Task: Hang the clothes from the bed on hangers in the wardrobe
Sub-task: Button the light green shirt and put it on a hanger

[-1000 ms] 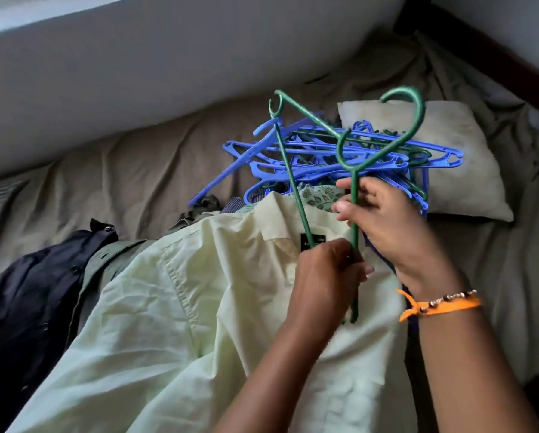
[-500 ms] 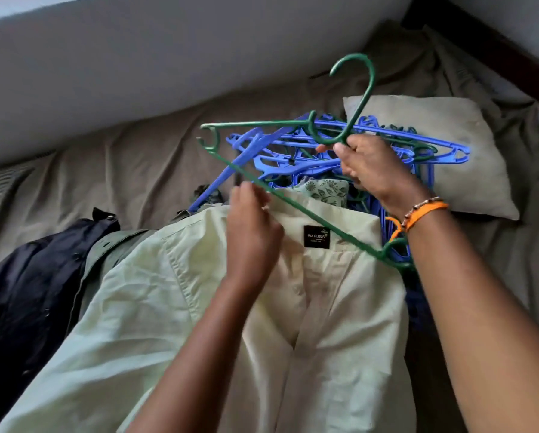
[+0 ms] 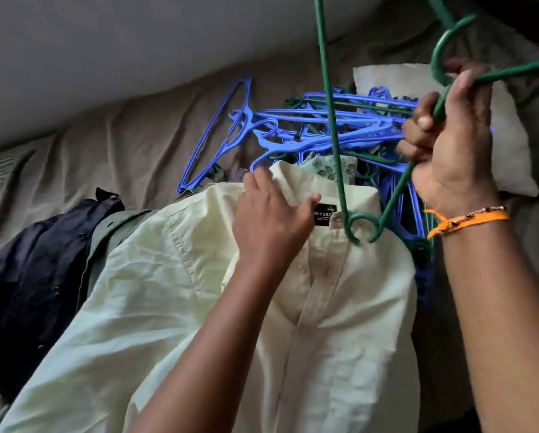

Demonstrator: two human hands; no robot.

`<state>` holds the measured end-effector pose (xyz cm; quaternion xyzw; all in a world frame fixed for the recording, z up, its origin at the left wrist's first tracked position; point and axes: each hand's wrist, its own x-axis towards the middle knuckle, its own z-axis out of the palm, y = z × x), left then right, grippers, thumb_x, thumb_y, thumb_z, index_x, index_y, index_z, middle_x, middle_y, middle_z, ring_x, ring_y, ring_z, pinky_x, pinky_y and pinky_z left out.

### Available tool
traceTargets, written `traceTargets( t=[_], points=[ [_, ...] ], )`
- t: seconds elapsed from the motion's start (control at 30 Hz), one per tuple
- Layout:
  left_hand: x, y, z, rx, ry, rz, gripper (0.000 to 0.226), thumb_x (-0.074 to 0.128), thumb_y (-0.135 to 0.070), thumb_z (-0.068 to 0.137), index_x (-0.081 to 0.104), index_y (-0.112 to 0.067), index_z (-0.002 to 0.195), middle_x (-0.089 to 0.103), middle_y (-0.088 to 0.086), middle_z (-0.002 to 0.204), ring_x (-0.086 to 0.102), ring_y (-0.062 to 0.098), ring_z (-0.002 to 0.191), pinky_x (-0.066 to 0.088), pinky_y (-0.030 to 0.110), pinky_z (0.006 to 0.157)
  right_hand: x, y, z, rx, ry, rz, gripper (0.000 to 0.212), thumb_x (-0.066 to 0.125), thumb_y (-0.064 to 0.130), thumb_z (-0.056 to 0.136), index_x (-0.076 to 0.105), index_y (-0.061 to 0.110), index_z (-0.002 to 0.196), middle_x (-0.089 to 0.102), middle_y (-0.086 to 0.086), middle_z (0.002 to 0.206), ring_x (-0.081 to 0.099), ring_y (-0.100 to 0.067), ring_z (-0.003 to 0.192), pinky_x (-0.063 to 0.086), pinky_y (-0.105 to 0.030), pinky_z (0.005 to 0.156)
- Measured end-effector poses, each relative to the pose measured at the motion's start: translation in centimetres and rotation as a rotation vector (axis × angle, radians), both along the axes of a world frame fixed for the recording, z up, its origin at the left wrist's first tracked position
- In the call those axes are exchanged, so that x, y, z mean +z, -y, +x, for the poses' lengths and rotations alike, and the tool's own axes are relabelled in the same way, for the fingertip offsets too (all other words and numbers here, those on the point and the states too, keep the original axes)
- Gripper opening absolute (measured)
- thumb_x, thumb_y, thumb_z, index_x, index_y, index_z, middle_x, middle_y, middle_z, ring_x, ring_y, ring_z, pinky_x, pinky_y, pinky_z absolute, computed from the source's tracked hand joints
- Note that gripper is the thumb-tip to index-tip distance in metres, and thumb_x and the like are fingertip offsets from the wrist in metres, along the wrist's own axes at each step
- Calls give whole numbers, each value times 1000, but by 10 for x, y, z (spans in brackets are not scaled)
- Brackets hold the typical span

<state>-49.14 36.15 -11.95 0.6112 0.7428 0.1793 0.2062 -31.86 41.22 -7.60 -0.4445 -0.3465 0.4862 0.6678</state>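
Running out of the top edge, the green hanger (image 3: 333, 129) is showing only part of its frame, so its full shape is hard to make out; one hooked end is hanging just above the shirt's black collar label (image 3: 324, 215). The right hand (image 3: 452, 142) is raised up and to the right, fingers curled tight around the green hanger near its hook, an orange bracelet (image 3: 468, 217) sitting at the wrist. The left hand (image 3: 269, 214) is lying lower and to the left, fingers fairly straight and pressing on the collar of the pale yellow shirt (image 3: 174, 301), thumb reaching toward the label. That shirt is spreading below both hands on the bed (image 3: 112, 145), its lower part being cut off. Beyond the hands, a tangle of blue hangers (image 3: 296, 129) is partly covering a pillow (image 3: 512, 145). Left of the left hand, a dark navy garment (image 3: 34, 270) is lying bunched, its form unclear.
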Motion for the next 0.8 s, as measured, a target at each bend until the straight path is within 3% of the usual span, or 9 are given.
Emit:
traceTargets(
  t=[0.07,0.13,0.2,0.23,0.3,0.4,0.5,0.63,0.8],
  points=[
    [-7,-9,6,28,-56,-71,65,58,-56,83,41,-8,124,45,9,124,50,32,113,40,40,84,0,-4,-2,22,-118,14,21,29,32,103,41,20,92,39,7,61,21,-6,46,20,-17,41],
    [-8,-24,4,80,-36,-133,45,59,-39,85,49,-7,115,50,11,119,53,35,109,40,37,77,1,-13,-5,29,-267,58,22,31,29,103,43,17,90,43,5,62,23,-7,46,24,-19,44],
    [-5,-35,-6,132,90,-82,10,54,-17,80,56,-9,85,55,11,87,56,37,90,36,33,66,4,-24,-11,27,-399,97,25,33,30,102,44,13,88,39,2,63,24,-9,47,27,-21,46],
    [-2,-38,-13,154,163,-48,7,53,-12,78,54,-11,72,50,8,69,53,36,77,34,30,62,6,-28,-15,26,-446,103,27,33,30,102,43,11,85,36,1,63,23,-10,48,27,-22,47],
    [6,-40,-31,161,341,23,16,56,-12,81,59,-13,65,41,-3,52,45,22,58,33,26,56,11,-32,-24,47,-500,106,32,31,26,103,45,10,80,36,1,61,22,-10,46,25,-22,46],
    [25,-32,-52,73,693,133,12,63,-13,86,69,-17,77,52,-6,60,45,4,57,37,20,56,7,-29,-33,106,-371,44,35,29,22,104,48,12,76,43,6,54,24,-6,42,23,-19,42],
    [41,-26,-64,12,880,223,8,59,-12,83,66,-14,80,54,3,72,45,6,65,36,17,59,-4,-19,-28,222,-197,-19,24,38,27,99,51,16,82,43,9,56,24,-5,43,23,-18,42],
    [50,-24,-70,71,870,242,12,58,-8,87,67,-13,82,55,2,73,46,8,67,37,20,62,2,-8,-14,355,-206,-29,28,45,32,86,67,24,71,42,8,57,26,-6,45,25,-17,44],
    [52,-27,-68,175,846,256,15,57,-7,90,68,-13,81,53,-11,60,43,-3,55,36,13,55,23,7,-17,319,-240,-16,20,47,31,86,60,20,75,42,7,57,25,-5,45,25,-17,42]
  ],
)
